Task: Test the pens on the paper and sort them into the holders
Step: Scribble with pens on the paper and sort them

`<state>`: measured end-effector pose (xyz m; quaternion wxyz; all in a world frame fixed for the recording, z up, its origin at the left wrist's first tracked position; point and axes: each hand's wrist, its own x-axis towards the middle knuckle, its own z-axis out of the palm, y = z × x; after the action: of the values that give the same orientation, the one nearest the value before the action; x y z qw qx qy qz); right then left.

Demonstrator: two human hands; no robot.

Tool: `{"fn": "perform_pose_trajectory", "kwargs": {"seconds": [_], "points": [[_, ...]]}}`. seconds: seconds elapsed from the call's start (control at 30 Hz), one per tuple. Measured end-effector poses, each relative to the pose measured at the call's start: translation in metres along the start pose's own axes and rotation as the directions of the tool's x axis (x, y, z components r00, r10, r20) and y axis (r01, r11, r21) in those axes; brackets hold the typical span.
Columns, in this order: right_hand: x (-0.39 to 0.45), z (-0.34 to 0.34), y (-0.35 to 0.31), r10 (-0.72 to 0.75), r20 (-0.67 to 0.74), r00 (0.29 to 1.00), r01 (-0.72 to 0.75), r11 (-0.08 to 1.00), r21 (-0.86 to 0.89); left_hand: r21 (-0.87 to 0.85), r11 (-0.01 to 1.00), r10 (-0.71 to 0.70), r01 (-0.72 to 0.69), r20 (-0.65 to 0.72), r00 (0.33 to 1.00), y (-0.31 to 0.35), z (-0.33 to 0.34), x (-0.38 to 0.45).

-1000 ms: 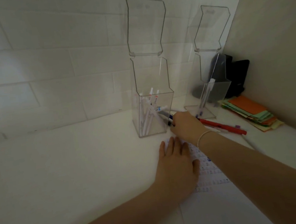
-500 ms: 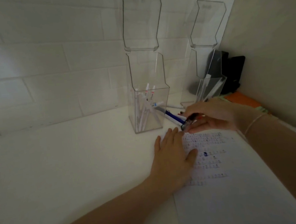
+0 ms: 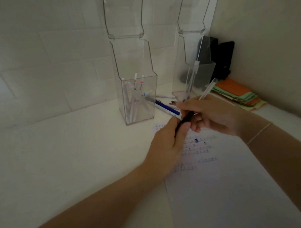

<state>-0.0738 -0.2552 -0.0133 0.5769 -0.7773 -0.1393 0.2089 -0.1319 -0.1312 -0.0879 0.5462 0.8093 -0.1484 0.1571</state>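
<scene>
At the centre of the frame both hands meet over the top of the paper [image 3: 217, 190]. The left hand [image 3: 169, 141] curls its fingers round the lower end of a dark pen [image 3: 186, 120], and the right hand [image 3: 214, 113] grips the upper end, with a clear pen [image 3: 208, 89] also poking out past its knuckles toward the upper right. Just above the hands, a blue pen [image 3: 165, 107] lies on the white table [image 3: 58, 159]. Above centre, the left holder [image 3: 138, 98] contains several white pens. To its right, the right holder [image 3: 194, 76] has one clear pen leaning inside. Coloured paper slips [image 3: 236, 92] are stacked at the right edge.
</scene>
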Motion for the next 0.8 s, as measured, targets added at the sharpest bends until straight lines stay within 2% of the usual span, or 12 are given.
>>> {"fn": "perform_pose_trajectory", "kwargs": {"seconds": [0.13, 0.5, 0.8], "points": [[-0.005, -0.009, -0.01, 0.018, 0.084, 0.996, -0.019, 1.0, 0.014, -0.059, 0.998, 0.01, -0.008, 0.024, 1.0, 0.004, -0.001, 0.0], [-0.016, -0.015, -0.005, 0.026, 0.206, 0.978, -0.052, 0.991, 0.121, -0.135, 0.989, 0.069, -0.057, 0.087, 0.994, 0.004, -0.002, -0.002], [-0.021, -0.021, 0.001, 0.051, 0.285, 0.957, -0.093, 0.987, 0.133, -0.132, 0.991, 0.049, -0.027, 0.162, 0.986, 0.002, -0.003, -0.004]]}}
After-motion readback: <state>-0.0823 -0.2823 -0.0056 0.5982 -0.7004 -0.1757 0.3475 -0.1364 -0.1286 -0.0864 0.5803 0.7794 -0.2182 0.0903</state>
